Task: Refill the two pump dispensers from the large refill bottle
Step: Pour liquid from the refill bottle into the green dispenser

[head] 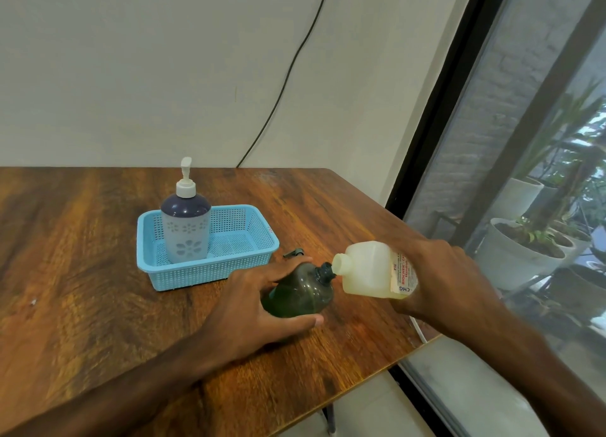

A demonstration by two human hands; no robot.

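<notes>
While the left hand [262,302] curls round the green dispenser [298,292], thumb along its near side and fingers over the far side, the bottle leans with its uncapped dark neck pointing right. Its neck meets the mouth of the refill bottle [370,269], which the right hand [439,279] grips round its lower half and holds tipped almost on its side, mouth to the left. Both bottles are over the wooden table [98,272], near its right edge.

The left palm hides the green dispenser's base, so whether it rests on the table cannot be told. The right hand's fingers cover the refill bottle's base and part of its label, whose red and blue print lies sideways and is hard to read. Whether liquid is passing between the two mouths cannot be made out. A small dark pump head [293,253] lies on the table just behind the left fingers, partly hidden by them.

The other dispenser [186,230], blue-grey with a white pump on top, stands upright in the left end of a blue basket [249,239]
</notes>
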